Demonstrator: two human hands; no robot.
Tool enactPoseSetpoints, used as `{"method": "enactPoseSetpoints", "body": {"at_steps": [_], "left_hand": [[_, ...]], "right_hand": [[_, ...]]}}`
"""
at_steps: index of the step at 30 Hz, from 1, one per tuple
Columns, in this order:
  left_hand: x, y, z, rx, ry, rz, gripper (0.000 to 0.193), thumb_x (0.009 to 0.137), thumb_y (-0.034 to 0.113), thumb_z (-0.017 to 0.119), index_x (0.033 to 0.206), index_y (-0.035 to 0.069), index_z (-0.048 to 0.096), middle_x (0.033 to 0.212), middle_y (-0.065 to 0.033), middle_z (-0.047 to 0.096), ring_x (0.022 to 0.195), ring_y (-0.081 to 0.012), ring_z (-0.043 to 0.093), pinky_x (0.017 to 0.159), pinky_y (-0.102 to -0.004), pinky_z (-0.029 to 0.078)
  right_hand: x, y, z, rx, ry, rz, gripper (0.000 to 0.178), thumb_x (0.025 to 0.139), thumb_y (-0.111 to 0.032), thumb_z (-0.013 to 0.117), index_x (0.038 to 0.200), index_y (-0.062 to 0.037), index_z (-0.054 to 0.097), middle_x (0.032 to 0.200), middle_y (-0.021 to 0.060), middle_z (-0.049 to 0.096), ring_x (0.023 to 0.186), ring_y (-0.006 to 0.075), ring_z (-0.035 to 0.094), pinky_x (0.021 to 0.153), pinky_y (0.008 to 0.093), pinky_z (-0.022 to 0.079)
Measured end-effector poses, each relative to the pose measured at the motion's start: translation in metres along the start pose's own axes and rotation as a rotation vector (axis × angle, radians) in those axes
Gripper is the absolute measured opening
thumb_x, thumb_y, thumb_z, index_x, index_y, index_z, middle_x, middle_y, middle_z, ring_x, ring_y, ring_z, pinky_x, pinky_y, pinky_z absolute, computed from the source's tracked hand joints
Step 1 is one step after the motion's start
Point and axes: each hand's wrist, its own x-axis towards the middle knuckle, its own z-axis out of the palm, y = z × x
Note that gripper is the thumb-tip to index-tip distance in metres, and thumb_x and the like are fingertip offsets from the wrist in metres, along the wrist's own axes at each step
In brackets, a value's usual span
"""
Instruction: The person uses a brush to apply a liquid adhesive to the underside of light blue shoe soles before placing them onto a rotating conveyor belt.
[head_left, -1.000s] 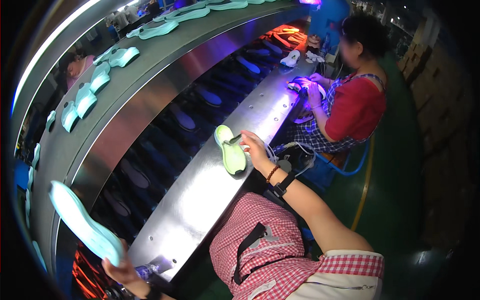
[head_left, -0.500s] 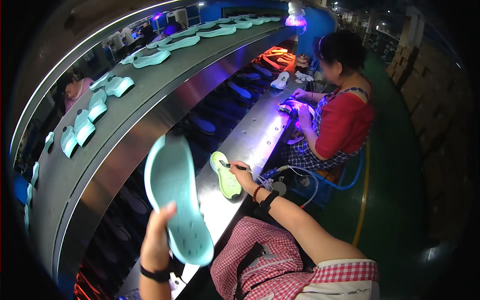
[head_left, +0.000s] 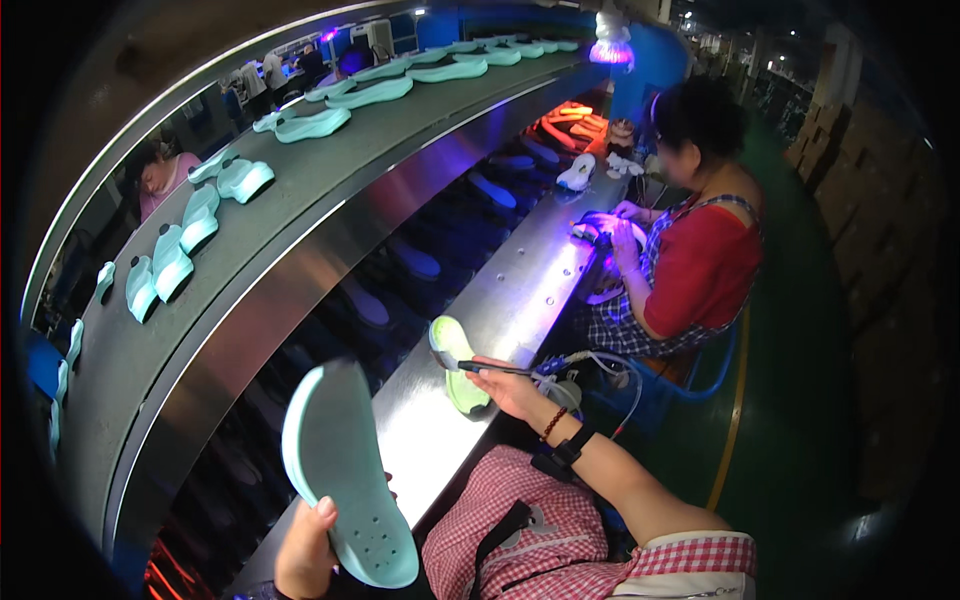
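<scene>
My left hand (head_left: 308, 550) holds a pale turquoise shoe sole (head_left: 345, 470) by its edge, thumb on the near face and fingertips showing past the far edge. The sole stands tilted up in front of the bench, small holes at its lower end. My right hand (head_left: 508, 388) is closed around a thin black-handled brush (head_left: 495, 368), with tubing running near it. The brush reaches over a yellow-green shoe sole (head_left: 466, 392) lying on the metal bench (head_left: 405, 408). The brush's tip is blurred over that sole, so contact is unclear.
A conveyor belt (head_left: 300, 170) curves along the left, carrying several turquoise soles. More soles lie on a dark lower level beneath it. Farther along the bench, a co-worker in red (head_left: 705, 265) handles a shoe under purple light. White tubes (head_left: 628, 385) hang at the bench's right edge.
My left hand and the turquoise sole have dropped lower. My right hand has shifted right and down, and the brush lies more level over the yellow-green sole. The whole view has shifted slightly.
</scene>
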Motion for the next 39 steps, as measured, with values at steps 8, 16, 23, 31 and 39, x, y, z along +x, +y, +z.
{"method": "enactPoseSetpoints", "body": {"at_steps": [8,16,23,31,39], "left_hand": [[0.044,-0.170,-0.056,-0.705,0.303,0.005,0.082,0.078,0.074,0.022,0.119,0.008,0.048,0.092,-0.0155,0.062,0.077,-0.0316,0.061,0.071,-0.0490,0.050],[0.045,-0.163,-0.019,-1.143,-0.069,0.183,0.079,0.082,0.067,0.025,0.133,0.006,0.032,0.127,-0.0200,0.043,0.112,-0.0371,0.045,0.098,-0.0494,0.033],[0.044,-0.175,-0.030,-1.012,0.097,0.120,0.090,0.075,0.077,0.018,0.129,0.008,0.037,0.111,-0.0220,0.053,0.096,-0.0382,0.055,0.088,-0.0541,0.040],[0.048,-0.169,-0.024,-1.003,0.059,0.110,0.083,0.079,0.073,0.020,0.126,0.008,0.040,0.104,-0.0216,0.056,0.089,-0.0356,0.058,0.085,-0.0512,0.043],[0.057,-0.167,-0.021,-0.930,0.266,0.161,0.067,0.087,0.061,0.023,0.129,0.011,0.037,0.124,-0.0090,0.046,0.114,-0.0249,0.043,0.096,-0.0381,0.036]], "right_hand": [[-0.046,-0.008,0.070,-0.157,-0.181,0.065,0.026,0.080,-0.005,0.062,0.105,0.0008,0.056,0.092,0.0068,0.062,0.085,0.0127,0.058,0.075,0.0223,0.045],[-0.063,0.018,0.124,-0.306,-0.416,0.165,0.021,0.081,-0.004,0.059,0.099,0.0050,0.059,0.088,0.0097,0.064,0.079,0.0118,0.059,0.076,0.0245,0.048],[-0.047,0.044,0.130,-0.311,-0.363,0.201,0.021,0.080,-0.004,0.060,0.098,0.0050,0.060,0.087,0.0094,0.064,0.077,0.0123,0.059,0.072,0.0242,0.047],[-0.030,0.046,0.138,-0.335,-0.328,0.198,0.021,0.078,-0.004,0.061,0.098,0.0052,0.061,0.085,0.0098,0.064,0.076,0.0124,0.058,0.071,0.0242,0.047],[-0.062,0.053,0.165,-0.989,-0.495,-0.433,0.021,0.074,-0.008,0.065,0.093,0.0005,0.065,0.077,0.0105,0.066,0.070,0.0150,0.061,0.063,0.0245,0.048]]}}
